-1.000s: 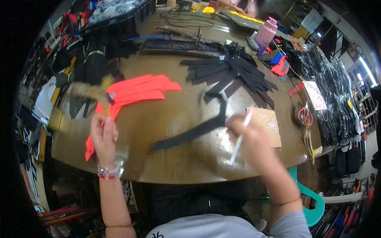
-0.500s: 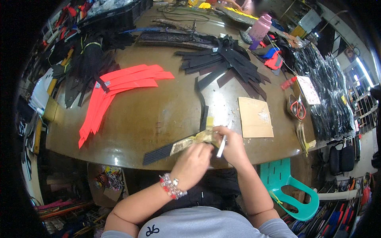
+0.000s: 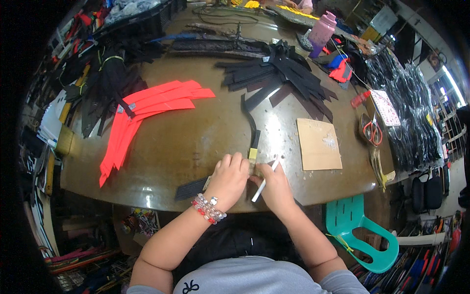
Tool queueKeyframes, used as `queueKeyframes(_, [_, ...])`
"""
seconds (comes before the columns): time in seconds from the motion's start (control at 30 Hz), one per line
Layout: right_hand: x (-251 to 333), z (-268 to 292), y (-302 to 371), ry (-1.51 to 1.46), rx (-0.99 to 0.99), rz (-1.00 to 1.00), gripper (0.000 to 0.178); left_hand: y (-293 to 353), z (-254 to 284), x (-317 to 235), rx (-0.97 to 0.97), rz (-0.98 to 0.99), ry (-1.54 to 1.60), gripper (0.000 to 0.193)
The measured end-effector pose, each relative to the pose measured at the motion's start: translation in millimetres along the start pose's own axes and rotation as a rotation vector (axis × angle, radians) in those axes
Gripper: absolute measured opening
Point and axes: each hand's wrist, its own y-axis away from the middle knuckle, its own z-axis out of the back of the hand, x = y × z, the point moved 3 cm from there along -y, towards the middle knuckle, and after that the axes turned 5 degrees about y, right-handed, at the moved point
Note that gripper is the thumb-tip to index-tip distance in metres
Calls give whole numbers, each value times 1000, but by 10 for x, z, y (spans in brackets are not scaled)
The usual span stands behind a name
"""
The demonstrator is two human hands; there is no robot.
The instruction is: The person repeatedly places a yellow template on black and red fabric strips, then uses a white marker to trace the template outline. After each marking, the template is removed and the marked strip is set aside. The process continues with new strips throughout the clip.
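Note:
My left hand (image 3: 228,177) is closed over a worn yellowish strip (image 3: 253,153) and hides most of it; its fingertips press down near my right hand. Under that hand a dark ribbed fabric strip (image 3: 192,189) pokes out on the left, lying flat at the table's near edge. My right hand (image 3: 275,190) is closed too, with a white pen-like stick (image 3: 265,183) slanting through its fingers. Its thumb and fingertips meet the yellowish strip beside my left hand. From the strip's far end a narrow black band (image 3: 250,120) runs away across the table.
Red fabric strips (image 3: 142,110) fan out on the left, black strips (image 3: 279,71) lie farther back. A tan board (image 3: 319,145) sits right of my hands. Scissors (image 3: 373,132), a pink bottle (image 3: 323,32) and plastic-wrapped dark goods (image 3: 406,98) are at the right; a green chair (image 3: 362,230) stands below.
My left hand has moved forward and left, now covering the yellowish strip. My right hand has shifted slightly down and left, with the white stick still in it.

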Motion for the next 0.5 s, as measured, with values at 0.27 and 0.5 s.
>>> queueKeyframes(0.27, [-38, -94, 71, 150, 117, 195, 44, -316, 151, 201, -368, 61, 72, 26])
queueKeyframes(0.5, [-400, 136, -391, -351, 115, -92, 19, -382, -100, 325, -283, 182, 243, 34])
